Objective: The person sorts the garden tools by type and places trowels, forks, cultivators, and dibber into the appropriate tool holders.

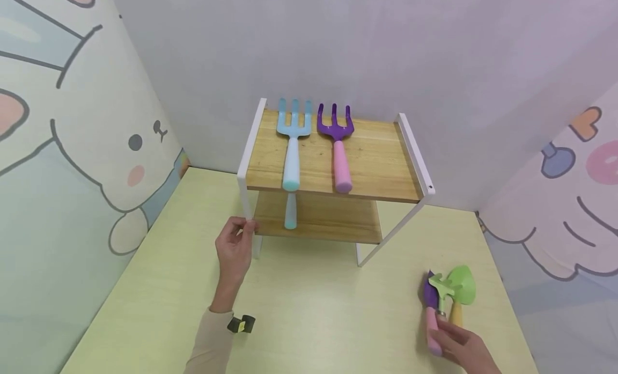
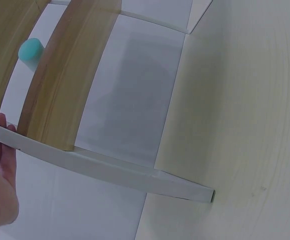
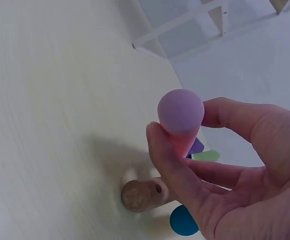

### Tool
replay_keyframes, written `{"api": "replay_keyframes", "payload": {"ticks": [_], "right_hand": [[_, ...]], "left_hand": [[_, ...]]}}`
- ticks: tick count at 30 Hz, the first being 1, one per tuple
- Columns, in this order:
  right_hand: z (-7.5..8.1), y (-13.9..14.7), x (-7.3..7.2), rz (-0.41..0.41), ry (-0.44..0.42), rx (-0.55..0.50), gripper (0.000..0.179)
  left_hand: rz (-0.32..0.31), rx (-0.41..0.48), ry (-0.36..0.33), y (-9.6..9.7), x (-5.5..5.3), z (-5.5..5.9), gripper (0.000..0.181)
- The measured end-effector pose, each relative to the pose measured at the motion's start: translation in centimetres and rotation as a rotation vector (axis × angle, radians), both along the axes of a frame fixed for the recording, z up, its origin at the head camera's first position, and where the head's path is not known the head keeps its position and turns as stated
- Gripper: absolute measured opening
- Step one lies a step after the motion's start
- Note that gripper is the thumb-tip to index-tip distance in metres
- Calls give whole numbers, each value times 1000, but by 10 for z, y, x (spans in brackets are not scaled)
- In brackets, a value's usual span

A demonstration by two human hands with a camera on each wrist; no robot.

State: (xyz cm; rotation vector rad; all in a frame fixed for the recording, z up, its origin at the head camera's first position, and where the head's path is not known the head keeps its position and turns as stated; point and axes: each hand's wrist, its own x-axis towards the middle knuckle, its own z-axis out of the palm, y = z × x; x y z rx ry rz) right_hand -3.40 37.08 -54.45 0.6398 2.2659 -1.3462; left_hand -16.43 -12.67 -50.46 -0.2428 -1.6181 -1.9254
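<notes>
Where the right hand (image 1: 463, 348) worked: at the near right of the table (image 1: 328, 320), we found thumb and fingers pinched on the pink handle of a purple trowel (image 1: 432, 314).
Purple trowel: its blade pointed to the far side; whether it bore on the table we could not tell.
Neighbouring tools: just right of it, a green rake (image 1: 443, 289) overlapped a green shovel (image 1: 464, 284); we also noted a blue handle end (image 3: 184, 221), its tool unidentified.
Left hand (image 1: 235, 250): well apart from the right, it gripped the near left post (image 1: 245, 199) of the rack (image 1: 416, 154).
Upper board (image 1: 376, 165): a light-blue fork (image 1: 292, 143) lay at left and a purple fork (image 1: 339, 148) right of it, handles near.
Lower board (image 1: 338, 221): a pale blue handle (image 1: 291, 212) showed at left, the remainder hidden.
Step in hand: we judged it to be taking up the trowel while the rack was steadied.
Next move: in our judgement, it called for lifting the trowel clear of the rake and carrying it left and far, probably to the lower board beside the pale blue handle, with the post held firmly.
</notes>
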Motion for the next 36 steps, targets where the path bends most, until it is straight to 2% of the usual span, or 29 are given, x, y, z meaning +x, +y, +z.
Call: {"api": "replay_keyframes", "payload": {"ticks": [13, 21, 25, 32, 36], "right_hand": [[-4, 15, -1, 5, -86, -367, 84], [-5, 6, -1, 61, -95, -335, 80], [-3, 2, -1, 90, -81, -362, 74], [2, -6, -1, 78, -54, -428, 74], [6, -13, 1, 102, -17, -407, 77]], "left_hand": [[9, 0, 5, 1, 0, 1, 9], [17, -7, -7, 2, 0, 1, 10], [16, -5, -15, 1, 0, 0, 10], [-3, 7, -3, 0, 0, 0, 8], [-10, 9, 4, 0, 1, 0, 8]]}}
